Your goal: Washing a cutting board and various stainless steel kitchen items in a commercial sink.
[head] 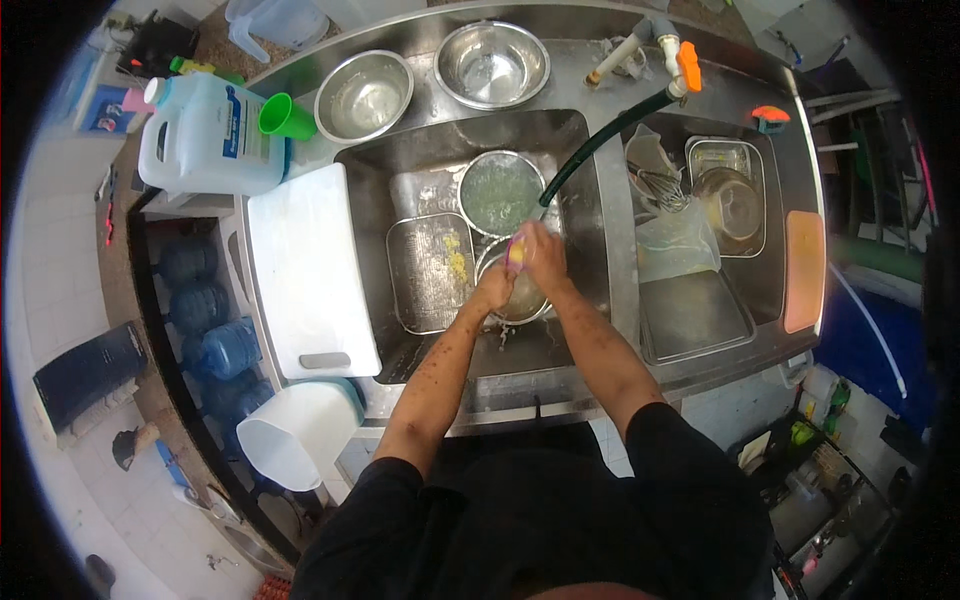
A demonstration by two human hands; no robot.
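Over the left sink basin, my left hand and my right hand meet around a small yellow item with a purple edge. It may be a sponge, but the fingers cover much of it. Below them sits a round metal bowl, partly hidden by the hands. A second round metal container, full of greenish, cloudy water, stands just beyond. The end of a dark green hose hangs right by my right hand. To the left lies a rectangular metal tray with yellow bits in it.
A white cutting board covers the basin's left edge. Two steel bowls rest behind, near a green cup and a large jug. The right basin holds a whisk, trays and containers. A white bin stands front left.
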